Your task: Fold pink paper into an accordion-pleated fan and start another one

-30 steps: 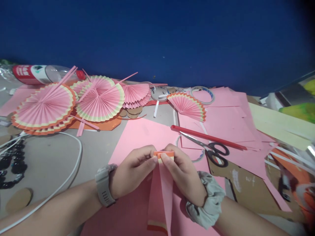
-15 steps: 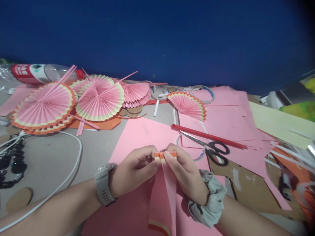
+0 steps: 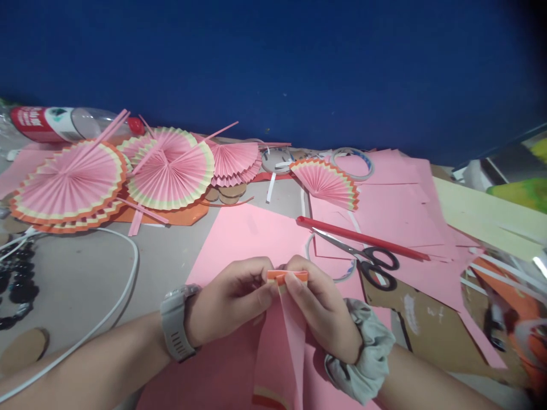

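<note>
Between my hands is a folded strip of pink paper with orange and cream bands along its edges. My left hand pinches its top edge from the left, thumb in front. From the right, my right hand presses its thumb on a fold at the same banded end, fingers behind. The paper's lower part hangs down toward me, above a large pink sheet on the table. Black-handled scissors lie to the right of my right hand, beside a red stick.
Pleated paper fans lie at the left, near a plastic bottle. A small fan and a tape roll are at the back. Pink sheets and cardboard cover the right. A white cable curves at left.
Both hands and the paper's top edge have come slightly lower in view. The grip on the paper stays nearly the same. Items at the left have shifted a little leftward in view.
</note>
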Demonstrator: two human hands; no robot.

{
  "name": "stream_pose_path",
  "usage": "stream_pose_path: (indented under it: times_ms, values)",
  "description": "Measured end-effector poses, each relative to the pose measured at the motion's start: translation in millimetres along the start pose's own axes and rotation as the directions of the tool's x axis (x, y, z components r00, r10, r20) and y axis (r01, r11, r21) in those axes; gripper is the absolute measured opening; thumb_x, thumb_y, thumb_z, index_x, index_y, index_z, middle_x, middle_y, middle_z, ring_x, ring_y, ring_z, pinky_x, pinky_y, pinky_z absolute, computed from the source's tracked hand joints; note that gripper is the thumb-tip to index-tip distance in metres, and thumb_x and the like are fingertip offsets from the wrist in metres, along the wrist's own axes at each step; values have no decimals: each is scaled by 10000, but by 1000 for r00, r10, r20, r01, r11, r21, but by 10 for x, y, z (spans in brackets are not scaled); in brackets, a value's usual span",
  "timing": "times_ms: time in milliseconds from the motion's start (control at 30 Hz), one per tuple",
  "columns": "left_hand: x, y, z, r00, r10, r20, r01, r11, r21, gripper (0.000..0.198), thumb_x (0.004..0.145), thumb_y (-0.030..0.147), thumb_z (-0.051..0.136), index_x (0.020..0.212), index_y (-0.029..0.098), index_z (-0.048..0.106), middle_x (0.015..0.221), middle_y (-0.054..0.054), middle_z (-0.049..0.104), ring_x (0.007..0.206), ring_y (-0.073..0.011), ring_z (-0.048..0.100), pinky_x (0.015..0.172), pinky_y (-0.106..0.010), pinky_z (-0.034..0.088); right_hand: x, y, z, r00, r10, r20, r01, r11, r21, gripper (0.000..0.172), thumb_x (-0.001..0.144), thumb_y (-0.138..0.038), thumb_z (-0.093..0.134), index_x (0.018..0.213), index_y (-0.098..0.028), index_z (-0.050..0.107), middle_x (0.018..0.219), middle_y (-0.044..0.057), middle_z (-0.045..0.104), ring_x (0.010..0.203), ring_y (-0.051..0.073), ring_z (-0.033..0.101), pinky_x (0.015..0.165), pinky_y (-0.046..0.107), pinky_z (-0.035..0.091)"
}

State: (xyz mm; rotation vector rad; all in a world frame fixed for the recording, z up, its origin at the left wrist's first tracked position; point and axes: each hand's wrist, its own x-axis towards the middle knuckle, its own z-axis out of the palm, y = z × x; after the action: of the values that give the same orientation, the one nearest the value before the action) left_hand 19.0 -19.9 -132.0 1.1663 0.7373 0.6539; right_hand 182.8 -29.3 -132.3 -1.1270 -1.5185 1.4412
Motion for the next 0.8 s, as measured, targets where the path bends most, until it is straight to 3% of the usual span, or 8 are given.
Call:
stream_pose_path:
  times_ms: [133,267,433,533,700,800]
  values:
    - [11,14,2,1000,-14,12,14,1000,7,292,909,332,440,678,168,373,580,64,316,499,-53,281,449,-177,250,0,-24,2,1000,4,4,-4,1000,11,298,918,-395,391,741,-197,525,675,-13,439,579,104,421,534,240,346]
    - [23,14,22,1000,-4,9,4,999,-41,268,921,326,421,708,166,400,585,62,345,491,-49,313,451,-174,273,17,21,-12,1000,25,17,-26,1000,7,308,918,-395,393,694,-197,464,653,-25,401,555,97,376,515,237,322]
    - [23,18,34,997,42,-63,-39,998,50,251,925,281,419,706,160,425,621,55,356,513,-48,310,465,-174,271,27,86,0,996,85,-33,-85,996,18,326,918,-413,392,671,-200,402,631,-37,352,557,99,320,511,241,285]
    - [20,24,24,997,31,-73,-27,999,46,242,926,279,417,717,160,439,630,53,357,528,-53,313,482,-177,277,30,46,-3,987,159,-13,-157,981,110,353,907,-439,403,651,-197,415,622,-34,363,555,100,328,511,237,298]
    - [10,21,-13,990,59,-127,-43,991,124,264,929,285,413,702,154,449,655,44,372,561,-62,331,516,-187,291,55,-62,-39,964,261,44,-257,885,389,494,885,-608,183,728,-218,442,632,-4,460,545,136,429,520,265,385]
    - [-1,10,-32,969,117,-217,-62,968,245,266,933,291,394,710,158,452,670,33,384,592,-77,355,538,-197,303,54,-62,-50,982,187,-32,-173,950,260,684,785,-744,48,830,-226,492,679,45,540,608,190,529,532,307,424]
